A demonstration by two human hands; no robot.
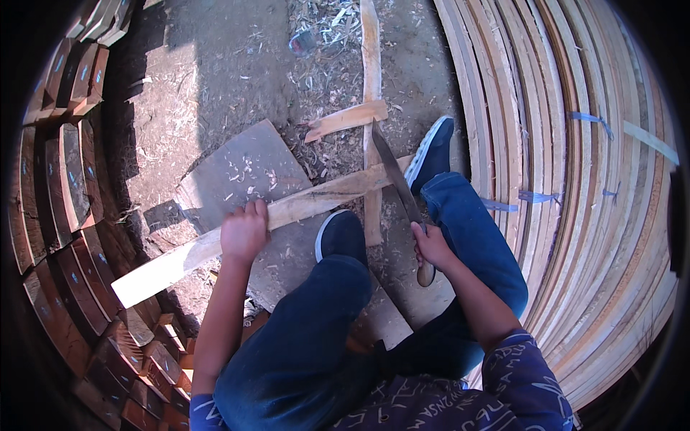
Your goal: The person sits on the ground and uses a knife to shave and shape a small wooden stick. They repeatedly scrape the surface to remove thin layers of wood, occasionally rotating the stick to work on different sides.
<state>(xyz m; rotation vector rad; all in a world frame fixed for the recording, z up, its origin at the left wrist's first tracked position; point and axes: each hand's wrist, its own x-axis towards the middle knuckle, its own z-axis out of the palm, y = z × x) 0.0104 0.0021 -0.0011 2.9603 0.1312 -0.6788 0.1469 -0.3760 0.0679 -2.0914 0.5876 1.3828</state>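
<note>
Dirt yard: left grip [244, 231] clasps plank [287, 212], right grip [431, 246] machete [397, 183].

Open ground [215, 65] fills the upper middle of the frame, bare but for wood chips. Stacked blocks [65, 179] wall the left edge, and a pile of bent strips [589, 179] closes the whole right side. At centre, the long plank [287, 215], crossed strips [371, 108], machete [395, 179] and both shoes crowd the slab [244, 165], leaving narrow gaps.
</note>
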